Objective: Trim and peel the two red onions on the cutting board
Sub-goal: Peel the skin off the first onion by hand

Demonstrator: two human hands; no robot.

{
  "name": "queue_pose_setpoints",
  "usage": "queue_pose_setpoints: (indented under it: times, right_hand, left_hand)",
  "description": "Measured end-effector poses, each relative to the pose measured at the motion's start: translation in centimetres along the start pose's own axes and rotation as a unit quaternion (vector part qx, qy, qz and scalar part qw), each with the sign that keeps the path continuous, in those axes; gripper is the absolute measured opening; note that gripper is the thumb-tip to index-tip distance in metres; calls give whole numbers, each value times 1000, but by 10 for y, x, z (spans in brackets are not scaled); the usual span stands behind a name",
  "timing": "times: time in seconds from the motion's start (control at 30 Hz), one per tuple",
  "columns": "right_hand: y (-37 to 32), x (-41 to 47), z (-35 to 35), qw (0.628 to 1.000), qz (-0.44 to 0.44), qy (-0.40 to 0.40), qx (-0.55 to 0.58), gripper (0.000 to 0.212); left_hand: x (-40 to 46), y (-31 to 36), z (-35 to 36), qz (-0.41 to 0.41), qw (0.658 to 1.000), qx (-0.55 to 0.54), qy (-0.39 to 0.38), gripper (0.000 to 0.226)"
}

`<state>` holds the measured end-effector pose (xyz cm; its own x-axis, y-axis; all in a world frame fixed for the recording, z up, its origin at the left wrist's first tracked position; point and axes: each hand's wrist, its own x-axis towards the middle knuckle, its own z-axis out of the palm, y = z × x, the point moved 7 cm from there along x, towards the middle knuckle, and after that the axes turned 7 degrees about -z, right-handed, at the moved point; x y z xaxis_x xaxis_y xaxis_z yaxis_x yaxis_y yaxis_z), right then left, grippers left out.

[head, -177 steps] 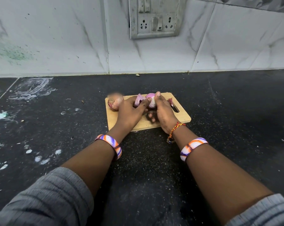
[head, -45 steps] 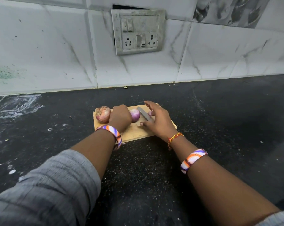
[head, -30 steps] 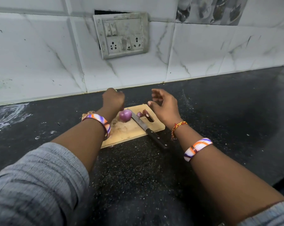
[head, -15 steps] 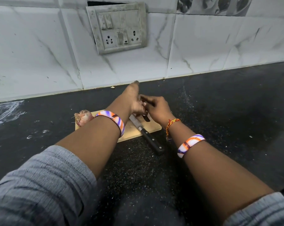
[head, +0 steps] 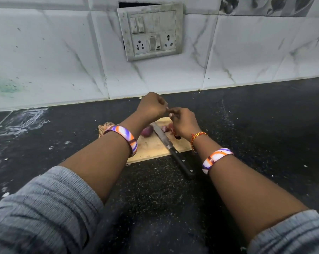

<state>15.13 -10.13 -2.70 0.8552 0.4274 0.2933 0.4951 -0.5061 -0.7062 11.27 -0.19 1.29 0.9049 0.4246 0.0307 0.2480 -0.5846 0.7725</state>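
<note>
A small wooden cutting board (head: 153, 149) lies on the black counter. On it rests a peeled purple onion (head: 147, 131), just left of a knife (head: 162, 136) laid diagonally, its black handle (head: 182, 164) sticking off the board's near edge. An unpeeled onion (head: 104, 127) sits at the board's left end, partly hidden by my left bangle. Peel scraps (head: 166, 128) lie right of the blade. My left hand (head: 152, 107) and my right hand (head: 182, 121) hover above the board's far side, fingers curled and fingertips touching each other. I see nothing held in them.
The black counter (head: 265, 125) carries white smears and specks at the left (head: 25, 121). A white tiled wall (head: 54, 61) with a switch and socket plate (head: 151, 32) stands right behind the board.
The knife and peeled onion were set down on the board. Both hands lifted and came together above it; since half a second ago they stay joined, only shifting slightly.
</note>
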Motion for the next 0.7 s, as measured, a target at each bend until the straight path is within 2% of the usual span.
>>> queue_pose_setpoints:
  times: [0.17, 0.27, 0.33, 0.4, 0.57, 0.7]
  right_hand:
    - [-3, 3, -16, 996, -6, 91, 13, 28]
    - [-9, -1, -22, 992, -23, 124, 24, 21]
    - [-14, -4, -20, 992, -37, 117, 17, 16]
    - [-15, -7, -17, 994, -37, 100, 24, 15]
    - [-20, -15, -11, 995, -23, 78, 57, 15]
    - [-18, -21, -7, 989, 12, 74, 124, 15]
  left_hand:
    - [6, -24, -24, -2, 997, 66, 47, 20]
    - [2, -34, -23, -3, 990, 133, -34, 34]
    - [-5, -46, -12, -5, 973, 194, -122, 53]
    - [-11, -57, -4, -2, 966, 209, -155, 63]
    - [-16, -67, -4, 49, 987, 137, -67, 52]
    - [-21, -74, -11, 64, 996, -27, -48, 57]
